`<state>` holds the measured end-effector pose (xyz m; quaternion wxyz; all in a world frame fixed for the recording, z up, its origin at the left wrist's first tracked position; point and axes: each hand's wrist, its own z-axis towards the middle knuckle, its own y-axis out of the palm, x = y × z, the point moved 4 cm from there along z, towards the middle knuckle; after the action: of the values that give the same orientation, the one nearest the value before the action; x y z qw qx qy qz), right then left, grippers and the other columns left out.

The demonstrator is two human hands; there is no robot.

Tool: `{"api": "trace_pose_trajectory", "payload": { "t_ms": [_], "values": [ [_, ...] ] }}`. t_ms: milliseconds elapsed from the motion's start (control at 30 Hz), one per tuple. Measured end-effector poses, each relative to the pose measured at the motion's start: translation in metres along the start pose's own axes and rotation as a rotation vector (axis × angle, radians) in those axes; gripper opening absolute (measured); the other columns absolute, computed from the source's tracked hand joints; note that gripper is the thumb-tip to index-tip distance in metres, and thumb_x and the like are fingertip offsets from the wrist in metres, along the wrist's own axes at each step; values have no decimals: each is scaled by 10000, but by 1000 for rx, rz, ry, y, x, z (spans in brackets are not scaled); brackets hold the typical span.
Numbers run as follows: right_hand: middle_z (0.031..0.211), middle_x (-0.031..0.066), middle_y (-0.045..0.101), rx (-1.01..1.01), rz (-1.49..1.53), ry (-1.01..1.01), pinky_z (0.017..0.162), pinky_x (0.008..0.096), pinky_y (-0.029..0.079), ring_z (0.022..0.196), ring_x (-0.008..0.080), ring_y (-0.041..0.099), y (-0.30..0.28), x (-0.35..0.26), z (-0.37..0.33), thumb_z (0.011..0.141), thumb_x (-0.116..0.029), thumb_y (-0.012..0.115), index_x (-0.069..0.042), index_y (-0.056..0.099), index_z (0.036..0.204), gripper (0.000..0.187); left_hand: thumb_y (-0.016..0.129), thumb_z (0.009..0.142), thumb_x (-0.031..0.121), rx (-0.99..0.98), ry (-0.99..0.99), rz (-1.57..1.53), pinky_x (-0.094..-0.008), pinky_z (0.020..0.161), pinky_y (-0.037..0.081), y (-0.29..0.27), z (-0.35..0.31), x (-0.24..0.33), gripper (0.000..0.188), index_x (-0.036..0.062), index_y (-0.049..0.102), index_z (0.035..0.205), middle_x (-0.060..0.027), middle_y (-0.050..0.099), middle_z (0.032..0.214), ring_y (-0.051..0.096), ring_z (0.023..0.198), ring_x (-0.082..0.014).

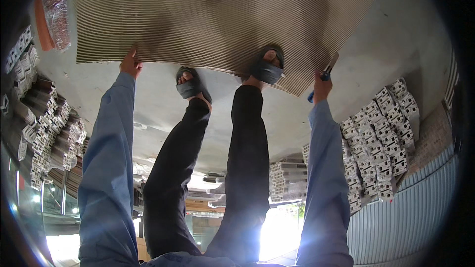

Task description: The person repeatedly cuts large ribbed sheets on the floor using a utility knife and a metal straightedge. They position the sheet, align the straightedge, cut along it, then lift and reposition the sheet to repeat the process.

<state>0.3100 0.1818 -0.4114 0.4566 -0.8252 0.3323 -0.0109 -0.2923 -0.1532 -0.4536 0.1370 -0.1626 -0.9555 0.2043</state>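
A large sheet of corrugated cardboard (208, 24) lies on the floor, ribbed side up. At its near left edge is my left hand (130, 65), index finger stretched over the ribs and the other fingers closed at the edge. My right hand (322, 89) is closed round a utility knife (325, 75) with a blue and dark handle, its blade pointing up and away beside the sheet's slanting right edge. My right foot, in a dark sandal (269, 66), stands on the sheet. The left sandal (190, 86) is on the floor just short of the near edge.
Stacks of pale metal profiles (378, 141) lie on the right, with more profile stacks (52, 133) on the left. Plastic-wrapped material (54, 10) with an orange strip sits at the far left. A corrugated metal panel (401, 217) stands at the lower right.
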Motion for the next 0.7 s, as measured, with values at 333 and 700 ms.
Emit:
{"api": "trace_pose_trajectory", "payload": {
  "t_ms": [333,700],
  "values": [
    [863,82,648,-51,-38,-13,501,325,505,714,183,625,-3,38,8,769,-149,701,-30,625,1034,300,662,843,190,-179,90,266,-267,569,470,-30,33,2,155,112,590,957,0,617,843,584,738,-138],
    [924,117,644,-27,-170,14,525,360,580,722,226,632,7,63,0,763,-227,700,3,611,1065,390,658,808,26,-47,323,-13,-254,606,540,-33,36,-35,137,15,593,928,-56,629,875,604,734,-150]
  ]
}}
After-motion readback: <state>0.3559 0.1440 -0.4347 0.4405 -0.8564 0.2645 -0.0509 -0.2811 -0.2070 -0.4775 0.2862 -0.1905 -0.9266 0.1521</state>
